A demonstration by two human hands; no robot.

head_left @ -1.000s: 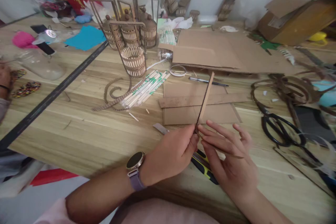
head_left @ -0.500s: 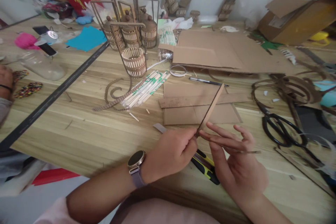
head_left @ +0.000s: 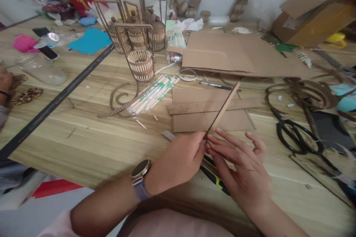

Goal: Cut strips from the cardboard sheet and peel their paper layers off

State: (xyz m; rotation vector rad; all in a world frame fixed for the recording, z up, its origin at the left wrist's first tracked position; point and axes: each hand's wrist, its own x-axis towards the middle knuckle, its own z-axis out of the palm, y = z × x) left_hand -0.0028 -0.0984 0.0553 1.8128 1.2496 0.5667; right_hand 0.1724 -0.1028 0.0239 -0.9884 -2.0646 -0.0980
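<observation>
My left hand (head_left: 178, 161), with a watch on the wrist, is closed around the near end of a narrow cardboard strip (head_left: 224, 106). The strip slants up and away to the right, its dark corrugated edge showing. Against that same end, beside the left fingertips, my right hand (head_left: 240, 166) pinches with thumb and forefinger; its other fingers are spread. Both hands partly cover the strip's end. A yellow and black utility knife (head_left: 214, 177) lies below them, its blade end poking out beyond the left hand. Flat cardboard pieces (head_left: 189, 122) lie under the strip.
Miniature baskets with tall handles (head_left: 140, 66) stand at back left, near wrapped sticks (head_left: 152, 96) and a curled corrugated strip (head_left: 119, 111). Black scissors (head_left: 299, 139) and brown strips lie right. Large cardboard sheets (head_left: 217, 53) lie behind. Another person's hand (head_left: 5, 83) is at far left.
My right hand has moved slightly left and its fingers have closed in on the strip's near end. The thin brown piece seen across its palm is no longer visible. My left hand keeps its grip.
</observation>
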